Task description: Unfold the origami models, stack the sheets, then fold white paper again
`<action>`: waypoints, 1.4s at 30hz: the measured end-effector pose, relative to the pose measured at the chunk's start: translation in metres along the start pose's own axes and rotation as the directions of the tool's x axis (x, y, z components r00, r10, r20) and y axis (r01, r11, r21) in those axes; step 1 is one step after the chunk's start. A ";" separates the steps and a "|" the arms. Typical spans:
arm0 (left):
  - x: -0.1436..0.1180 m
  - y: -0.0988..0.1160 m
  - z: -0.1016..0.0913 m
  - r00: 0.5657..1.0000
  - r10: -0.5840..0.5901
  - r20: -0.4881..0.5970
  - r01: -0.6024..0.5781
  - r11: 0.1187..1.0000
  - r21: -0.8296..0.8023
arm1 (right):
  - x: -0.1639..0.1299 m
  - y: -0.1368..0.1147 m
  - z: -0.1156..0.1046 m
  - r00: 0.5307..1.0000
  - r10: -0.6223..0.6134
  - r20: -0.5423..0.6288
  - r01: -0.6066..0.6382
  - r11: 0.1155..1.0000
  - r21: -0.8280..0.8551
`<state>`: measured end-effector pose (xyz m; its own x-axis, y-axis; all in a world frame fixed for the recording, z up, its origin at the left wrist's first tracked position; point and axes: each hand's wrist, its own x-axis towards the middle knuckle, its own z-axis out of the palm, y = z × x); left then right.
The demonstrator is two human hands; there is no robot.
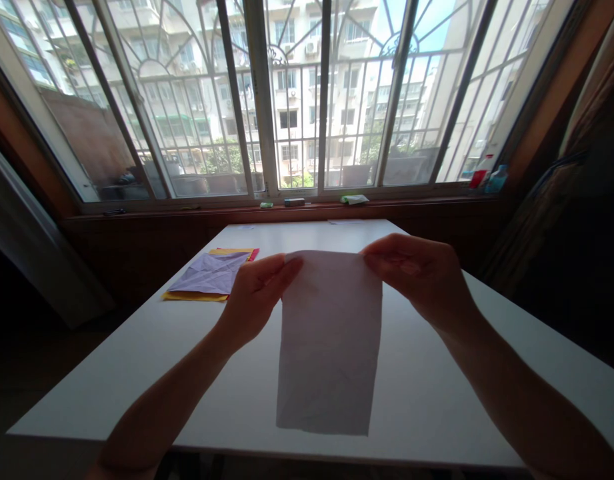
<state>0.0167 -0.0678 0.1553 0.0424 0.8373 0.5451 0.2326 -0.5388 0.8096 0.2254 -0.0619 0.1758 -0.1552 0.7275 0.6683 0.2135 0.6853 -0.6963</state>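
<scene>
A pale, creased sheet of paper hangs upright above the white table, folded into a tall narrow shape. My left hand pinches its top left corner between thumb and fingers. My right hand pinches the top right corner. The sheet's lower edge hangs near the table's front edge.
A stack of coloured papers, lilac on top with yellow and red under it, lies at the table's left. The window sill beyond holds small items and bottles at the right. A barred window fills the back.
</scene>
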 end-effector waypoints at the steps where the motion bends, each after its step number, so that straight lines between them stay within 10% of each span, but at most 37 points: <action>1: 0.000 0.000 0.001 1.000 0.014 -0.015 -0.013 1.000 0.017 | 0.000 0.001 0.000 1.000 0.003 0.005 -0.003 1.000 0.002; 8: -0.002 0.002 0.003 1.000 -0.008 -0.019 0.009 1.000 0.003 | 0.002 0.002 0.002 0.999 0.053 0.003 -0.053 0.998 0.020; 15: -0.004 -0.007 0.005 0.884 -0.225 0.410 0.280 0.957 -0.078 | 0.006 0.008 0.001 0.987 0.044 -0.152 -0.027 0.993 0.113; 19: -0.003 -0.014 0.007 0.893 -0.297 0.340 0.334 0.941 -0.058 | 0.009 0.013 0.000 0.973 0.080 -0.216 -0.034 0.978 0.205; 26: 0.002 -0.017 0.013 0.918 -0.307 0.251 0.354 0.919 -0.170 | 0.013 0.024 0.007 0.955 0.240 0.173 -0.274 0.937 0.218; 34: 0.000 -0.010 0.015 0.926 -0.312 0.213 0.358 0.904 -0.233 | 0.004 0.028 0.012 0.958 0.244 0.151 -0.268 0.949 0.167; 42: 0.008 -0.027 0.013 0.942 -0.275 0.190 0.307 0.937 -0.166 | 0.003 0.036 0.023 0.836 0.372 0.403 -0.503 0.813 0.293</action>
<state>0.0232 -0.0453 0.1349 0.1601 0.9550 0.2496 0.0692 -0.2631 0.9623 0.2107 -0.0343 0.1463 -0.4387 0.8773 0.1947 -0.0307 0.2019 -0.9789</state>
